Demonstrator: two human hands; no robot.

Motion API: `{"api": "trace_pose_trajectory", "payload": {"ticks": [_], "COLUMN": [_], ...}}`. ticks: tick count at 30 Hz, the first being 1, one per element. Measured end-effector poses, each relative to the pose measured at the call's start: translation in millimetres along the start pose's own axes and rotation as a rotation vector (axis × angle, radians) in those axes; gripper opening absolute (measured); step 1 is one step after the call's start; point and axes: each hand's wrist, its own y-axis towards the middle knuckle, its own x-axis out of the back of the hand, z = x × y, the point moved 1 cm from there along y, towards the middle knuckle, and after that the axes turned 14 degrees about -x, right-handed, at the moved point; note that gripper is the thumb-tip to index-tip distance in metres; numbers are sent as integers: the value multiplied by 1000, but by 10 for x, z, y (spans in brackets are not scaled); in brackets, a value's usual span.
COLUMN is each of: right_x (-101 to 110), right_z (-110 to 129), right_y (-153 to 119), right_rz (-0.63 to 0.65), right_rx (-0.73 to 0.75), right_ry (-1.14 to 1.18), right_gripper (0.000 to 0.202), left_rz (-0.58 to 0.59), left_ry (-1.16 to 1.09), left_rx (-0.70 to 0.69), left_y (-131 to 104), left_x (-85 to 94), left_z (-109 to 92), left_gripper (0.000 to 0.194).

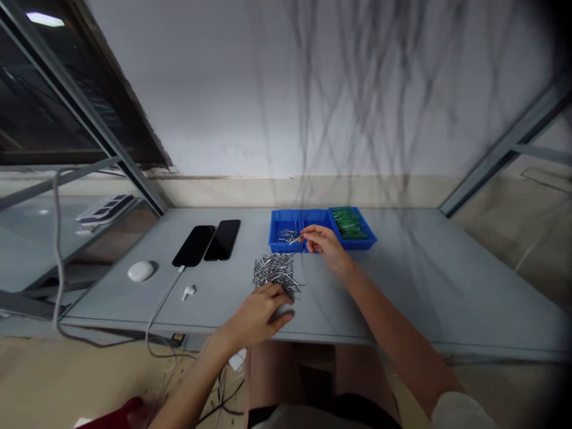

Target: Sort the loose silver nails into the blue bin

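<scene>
Nearest, the person's thighs (290, 378) sit under the near edge of the grey desk (393, 286). Just over that edge, the left hand (266, 307) lies palm down with its fingers loosely bent and its thumb spread away to the right; the fingertips touch the near side of the pile of metal pins (274, 268), and whether any pin is caught under them cannot be told. The pile lies directly ahead of this hand, so the left is the nearer of the 2. Its pins point many ways with no shared axis, though a few at the right side lie nearly crosswise, their ends sticking out to the right. To the left of the pile are 1 white earbud (188, 292), a white case (140, 271) and, a little farther, 2 dark phones (222, 240), 1 of them plugged into a white cable (166, 298). Beyond the pile and to its right, the right hand (324, 243) reaches in from the right, thumb and index finger pressed together on what looks like 1 thin pin, slanting over the left blue bin (279, 220), where loose pins lie. The hand partly covers the middle blue bin (317, 215); the right blue bin (364, 244) holds green pieces (348, 223). Behind stands the pale wall (223, 119).
</scene>
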Motion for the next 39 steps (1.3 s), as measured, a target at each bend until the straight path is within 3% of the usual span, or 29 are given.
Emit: {"api": "trace_pose_trajectory", "payload": {"ticks": [7,16,21,29,32,34,39], "right_x": [4,42,19,44,79,91,100], "right_z": [-5,-73,-96,-95,-68,-54,-87], "right_y": [3,60,71,57,14,-33,-108], "right_rz": [-28,-54,-81,-7,30,80,174], "right_rx": [28,40,34,41,40,39,64], "right_ry": [10,-32,-117,-335,-450,-596,-1081], "right_gripper": [28,28,29,36,33,29,13], "left_rz": [-11,11,24,3,-101,-245,-847], "left_ry": [100,241,307,326,263,191,-43], "left_rx": [-33,25,42,40,16,14,178], "left_y": [124,269,349,353,294,261,271], "left_x": [-24,-64,-104,-105,-47,36,375], "left_z": [66,56,31,-72,-86,-48,309], "left_gripper": [35,43,44,40,36,31,25]}}
